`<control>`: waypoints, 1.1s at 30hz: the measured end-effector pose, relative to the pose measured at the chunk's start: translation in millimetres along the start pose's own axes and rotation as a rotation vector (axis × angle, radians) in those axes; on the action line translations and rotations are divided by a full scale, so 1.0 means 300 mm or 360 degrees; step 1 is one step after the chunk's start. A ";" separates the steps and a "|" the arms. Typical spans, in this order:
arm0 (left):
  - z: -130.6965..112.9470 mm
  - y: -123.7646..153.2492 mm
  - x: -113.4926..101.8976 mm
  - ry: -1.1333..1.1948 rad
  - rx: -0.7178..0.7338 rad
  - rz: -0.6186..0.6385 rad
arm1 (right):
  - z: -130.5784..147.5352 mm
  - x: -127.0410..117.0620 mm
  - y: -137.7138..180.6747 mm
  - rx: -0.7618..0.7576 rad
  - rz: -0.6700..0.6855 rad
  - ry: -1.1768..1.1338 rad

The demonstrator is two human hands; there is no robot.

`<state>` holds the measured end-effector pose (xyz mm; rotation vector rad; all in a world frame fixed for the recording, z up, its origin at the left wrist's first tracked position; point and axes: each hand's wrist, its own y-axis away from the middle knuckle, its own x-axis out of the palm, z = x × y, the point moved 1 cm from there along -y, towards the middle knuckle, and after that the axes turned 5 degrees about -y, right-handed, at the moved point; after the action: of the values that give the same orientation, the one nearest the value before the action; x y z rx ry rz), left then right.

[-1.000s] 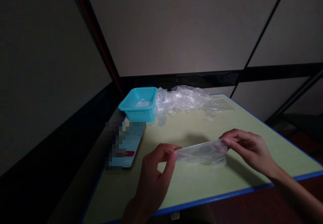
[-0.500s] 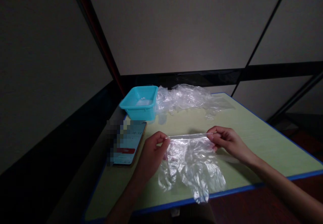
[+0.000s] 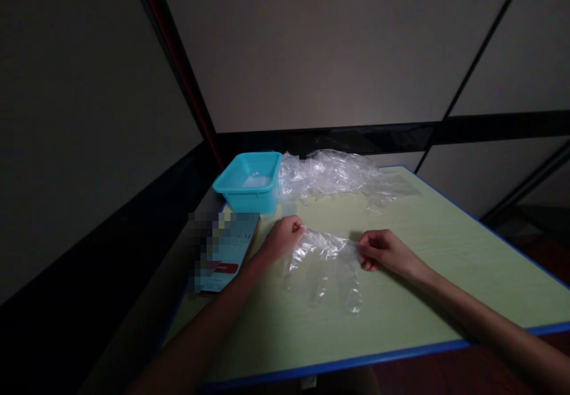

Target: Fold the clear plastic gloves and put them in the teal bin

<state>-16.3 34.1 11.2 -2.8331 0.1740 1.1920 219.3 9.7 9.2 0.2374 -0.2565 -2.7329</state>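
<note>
A clear plastic glove (image 3: 327, 258) is stretched between my hands over the table, its fingers pointing toward me. My left hand (image 3: 285, 234) pinches one upper corner of it. At the opposite corner, my right hand (image 3: 385, 252) grips the edge between thumb and fingers. Behind them, a heap of crumpled clear plastic gloves (image 3: 338, 172) lies along the table's far side. To its left stands a turquoise plastic basket (image 3: 249, 199) with something pale and see-through inside.
A phone (image 3: 231, 246), partly pixelated, lies left of my left forearm. The pale green table (image 3: 427, 300) has a blue edge. Wall panels (image 3: 320, 56) rise directly behind it.
Both hands and the glove have moved farther from the table's front edge. The glove's fingers, which hung past that edge, now spread over the tabletop. My left hand has turned.
</note>
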 end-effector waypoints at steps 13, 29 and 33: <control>-0.122 -0.124 0.038 -0.0199 0.0672 0.0006 | 0.010 0.006 0.125 0.0351 0.0443 0.0097; -0.016 0.159 -0.068 -0.0545 0.0687 -0.0259 | 0.136 -0.098 -0.083 -0.0712 0.0762 0.0979; 0.009 0.161 -0.066 -0.0693 0.0678 -0.0316 | 0.096 -0.087 -0.104 -0.0634 0.0863 0.1162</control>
<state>-38.2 -11.8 23.0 -2.1241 0.1029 1.4784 226.1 52.4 33.8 0.8696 0.3699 -1.9453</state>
